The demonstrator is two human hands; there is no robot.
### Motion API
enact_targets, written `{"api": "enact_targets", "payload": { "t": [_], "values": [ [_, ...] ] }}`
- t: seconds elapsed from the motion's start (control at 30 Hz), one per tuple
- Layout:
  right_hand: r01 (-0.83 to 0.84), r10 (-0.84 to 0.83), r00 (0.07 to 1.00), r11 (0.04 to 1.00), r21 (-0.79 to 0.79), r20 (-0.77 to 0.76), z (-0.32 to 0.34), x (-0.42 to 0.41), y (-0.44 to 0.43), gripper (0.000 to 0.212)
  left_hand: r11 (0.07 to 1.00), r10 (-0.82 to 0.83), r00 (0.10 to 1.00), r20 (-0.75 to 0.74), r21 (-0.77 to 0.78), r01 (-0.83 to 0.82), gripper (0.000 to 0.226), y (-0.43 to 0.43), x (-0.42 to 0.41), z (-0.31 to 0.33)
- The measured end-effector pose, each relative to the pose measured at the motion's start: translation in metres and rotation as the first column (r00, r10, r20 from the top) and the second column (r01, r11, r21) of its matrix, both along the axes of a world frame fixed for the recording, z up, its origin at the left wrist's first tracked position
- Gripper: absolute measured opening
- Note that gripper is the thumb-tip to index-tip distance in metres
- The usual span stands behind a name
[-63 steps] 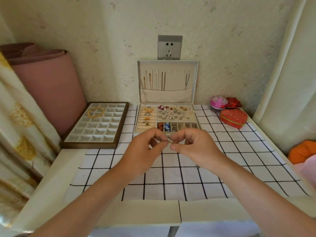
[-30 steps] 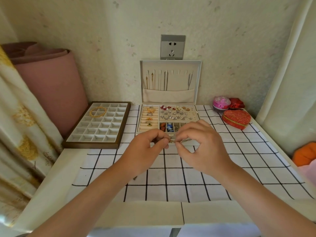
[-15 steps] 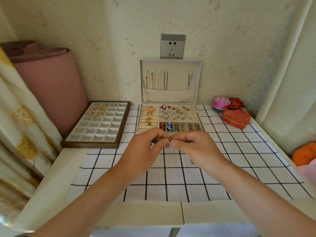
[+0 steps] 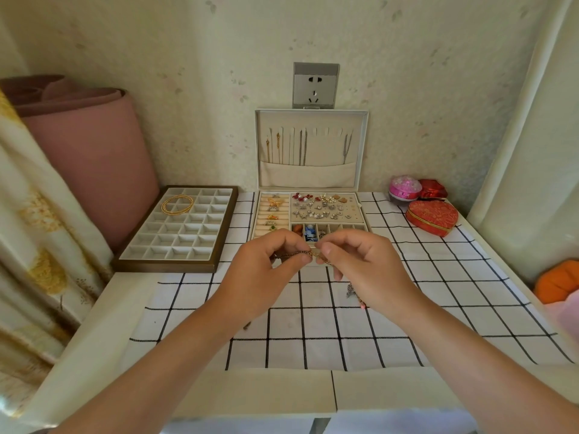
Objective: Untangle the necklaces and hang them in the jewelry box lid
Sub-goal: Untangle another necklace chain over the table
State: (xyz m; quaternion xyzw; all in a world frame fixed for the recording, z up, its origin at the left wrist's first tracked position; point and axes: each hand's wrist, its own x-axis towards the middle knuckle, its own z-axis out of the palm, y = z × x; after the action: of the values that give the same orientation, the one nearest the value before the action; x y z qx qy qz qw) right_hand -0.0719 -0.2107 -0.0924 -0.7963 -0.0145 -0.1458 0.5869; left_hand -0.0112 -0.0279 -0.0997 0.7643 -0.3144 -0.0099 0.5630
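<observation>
While pinched taut between fingertips of left hand (image 4: 266,270) and right hand (image 4: 366,266), gold necklace (image 4: 301,253): raised above cloth's (image 4: 313,324) far edge, just before jewelry box (image 4: 255,219), likely exposing knot; lid (image 4: 310,177) upright behind.

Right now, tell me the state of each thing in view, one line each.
Lid: open, upright, several chains hung.
Necklace: pinched between both hands, not yet hung.
Left hand: pinching necklace.
Right hand: pinching necklace.
Tray: uncovered, gold loops at back left.
Heart box: closed.
Socket: nothing plugged in.
</observation>
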Motion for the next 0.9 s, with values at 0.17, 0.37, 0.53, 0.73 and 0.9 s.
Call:
{"api": "enact_targets", "payload": {
  "t": [0.17,0.37,0.53,0.73,0.9],
  "values": [
    [-0.017,0.014,0.999,0.994,-0.105,-0.031,-0.003,-0.002,-0.001,0.014,1.0,0.016,1.0,0.026,0.026,-0.016,0.012,0.002,-0.001,0.001],
    [0.015,0.02,0.994,0.952,-0.305,0.11,-0.007,-0.004,-0.003,0.013,0.996,0.05,0.996,0.074,0.075,-0.055,0.016,0.002,-0.003,0.003],
    [0.048,0.057,0.976,0.886,-0.46,0.212,-0.008,-0.001,-0.004,0.01,0.988,0.064,0.996,0.06,0.135,-0.072,0.018,0.003,-0.004,0.005],
    [0.072,0.189,0.938,0.714,-0.696,0.291,0.0,-0.002,-0.007,0.018,0.986,0.032,0.993,-0.113,0.169,-0.012,0.011,0.003,-0.005,0.006],
    [-0.002,0.233,0.945,0.705,-0.709,0.229,0.003,-0.002,-0.006,0.012,0.986,-0.053,0.964,-0.26,0.141,0.092,0.011,0.004,-0.004,0.007]
  ]
}}
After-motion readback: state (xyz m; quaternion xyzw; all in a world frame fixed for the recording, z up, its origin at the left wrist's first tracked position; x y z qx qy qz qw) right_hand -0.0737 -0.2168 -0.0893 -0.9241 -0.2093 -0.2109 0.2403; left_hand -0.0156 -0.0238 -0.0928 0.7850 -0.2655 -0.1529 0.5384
